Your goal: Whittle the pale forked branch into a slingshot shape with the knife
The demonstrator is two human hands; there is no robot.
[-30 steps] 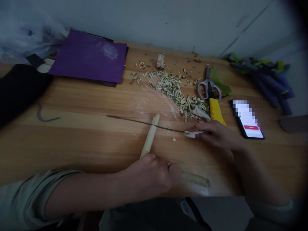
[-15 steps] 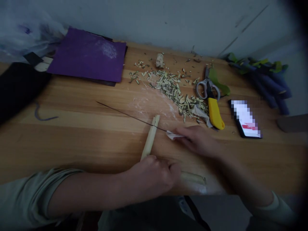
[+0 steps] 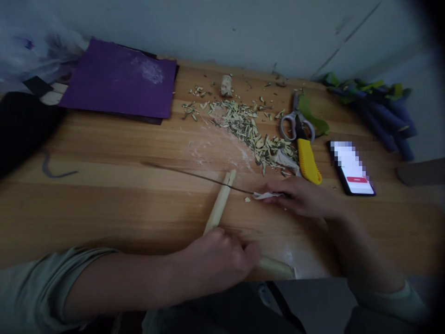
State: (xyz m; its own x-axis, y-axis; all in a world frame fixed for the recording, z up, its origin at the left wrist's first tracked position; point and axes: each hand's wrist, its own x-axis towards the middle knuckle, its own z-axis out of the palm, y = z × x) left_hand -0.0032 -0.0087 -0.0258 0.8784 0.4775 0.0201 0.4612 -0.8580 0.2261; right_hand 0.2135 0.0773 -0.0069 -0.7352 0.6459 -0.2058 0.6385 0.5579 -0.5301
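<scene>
My left hand [image 3: 222, 255] is closed around a pale, peeled stick [image 3: 219, 206] near the table's front edge. One length of it points up and away, with a notch near its far end. Another pale length [image 3: 277, 266] comes out on the right side of the hand; my fist hides whether the two are joined. My right hand [image 3: 301, 197] grips a long, thin dark blade [image 3: 184, 172] by an end wrapped in white paper or cloth [image 3: 266, 195]. The blade lies across the stick at the notch. A small pale chip [image 3: 247, 199] rests beside the wrapped end.
Wood shavings [image 3: 239, 120] are heaped behind the stick, near a short stub of wood [image 3: 226, 86]. Scissors [image 3: 296, 123], a yellow-handled cutter [image 3: 309, 162] and a phone [image 3: 352, 169] lie to the right. Purple sheets [image 3: 118, 83] lie back left; bluish-purple sticks [image 3: 382, 113] far right.
My right hand has drawn the blade to the right across the stick. A small chip now shows on the table by the wrapping. My left hand keeps its grip.
</scene>
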